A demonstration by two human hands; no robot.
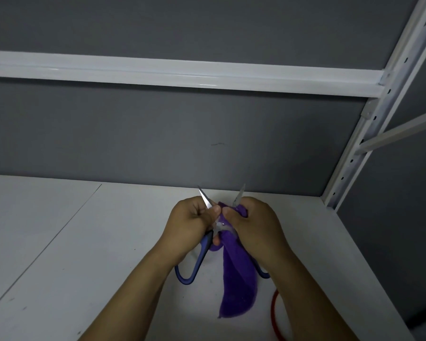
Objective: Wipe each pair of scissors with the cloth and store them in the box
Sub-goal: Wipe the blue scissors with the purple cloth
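Head cam, near to far: an orange-red loop is cut off at the bottom edge, no idea what it is. The purple cloth hangs toward me between the blue handles of the scissors, right handle mostly hidden by the wrist. Left hand grips the left shank, right hand pinches cloth round the right blade. Blades are splayed in a V just over the shelf, tips pointing away, so I'd guess the wipe runs outward. No box in sight
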